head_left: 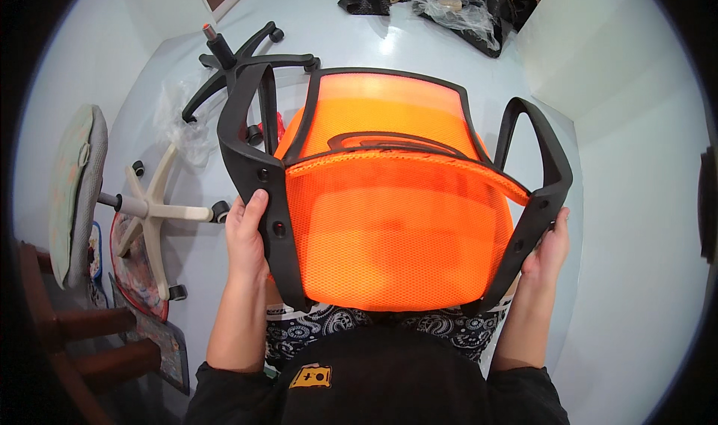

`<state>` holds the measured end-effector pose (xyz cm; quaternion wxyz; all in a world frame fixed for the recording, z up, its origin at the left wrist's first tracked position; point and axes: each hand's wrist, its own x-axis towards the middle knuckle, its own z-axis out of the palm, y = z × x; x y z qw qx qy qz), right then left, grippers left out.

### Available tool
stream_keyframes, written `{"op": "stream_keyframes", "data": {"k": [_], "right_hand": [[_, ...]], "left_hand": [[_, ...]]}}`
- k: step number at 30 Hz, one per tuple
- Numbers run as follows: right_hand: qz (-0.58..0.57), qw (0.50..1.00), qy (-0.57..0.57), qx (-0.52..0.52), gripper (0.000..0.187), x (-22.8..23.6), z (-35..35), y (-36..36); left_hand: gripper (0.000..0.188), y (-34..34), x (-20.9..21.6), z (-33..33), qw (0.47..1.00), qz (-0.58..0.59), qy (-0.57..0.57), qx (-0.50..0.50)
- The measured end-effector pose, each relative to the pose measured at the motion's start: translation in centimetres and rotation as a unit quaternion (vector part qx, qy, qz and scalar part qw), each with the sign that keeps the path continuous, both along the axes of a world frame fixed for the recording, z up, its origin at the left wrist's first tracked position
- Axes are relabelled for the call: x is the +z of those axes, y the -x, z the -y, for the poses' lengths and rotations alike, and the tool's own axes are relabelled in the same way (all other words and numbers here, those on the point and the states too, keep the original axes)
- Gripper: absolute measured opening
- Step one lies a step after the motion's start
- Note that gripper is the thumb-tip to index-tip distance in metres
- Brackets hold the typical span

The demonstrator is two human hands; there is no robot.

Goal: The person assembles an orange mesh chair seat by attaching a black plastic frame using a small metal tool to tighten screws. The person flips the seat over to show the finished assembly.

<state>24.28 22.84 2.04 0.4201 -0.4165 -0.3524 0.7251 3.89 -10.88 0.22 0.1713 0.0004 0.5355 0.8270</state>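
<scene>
An orange mesh office chair point(396, 231), its seat and backrest joined with black armrests, rests over my lap without a base under it. My left hand point(248, 231) is closed round the outer side of the left armrest point(247, 148), thumb next to the bolt holes. On the other side, my right hand point(550, 249) grips the right armrest point(550, 163) low down, its fingers partly hidden behind it. The mesh backrest point(389, 115) lies toward the far side. Beyond the left armrest stands a black wheeled chair base point(239, 62) with its gas lift pointing up.
At the left a chair with a beige wheeled base point(153, 201) lies on its side. Clear plastic wrap point(183, 126) lies near the black base. Dark wooden furniture point(97, 324) stands lower left. Black bags and plastic point(456, 14) lie at the back. White walls point(628, 163) close in the right.
</scene>
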Motion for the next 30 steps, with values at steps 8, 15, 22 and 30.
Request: {"op": "stream_keyframes", "data": {"k": [8,15,22,30], "right_hand": [[-0.007,0.998,0.032,0.051,0.037,-1.3,-1.5,0.0],[-0.008,0.994,-0.071,0.088,0.046,-1.2,-1.9,-0.6],[0.123,0.811,-0.565,0.09,0.042,3.9,0.5,0.7],[0.321,0.423,-0.791,0.303,0.038,8.9,5.6,13.0]], "left_hand": [[0.032,0.5,1.2,-1.0,0.998,0.028,0.046,0.013],[0.035,0.8,1.1,-0.3,0.998,0.058,0.01,-0.027],[0.053,1.3,-1.2,0.7,0.998,0.05,-0.024,-0.002],[0.059,7.6,-0.5,-1.0,0.946,0.223,-0.185,-0.144]]}}
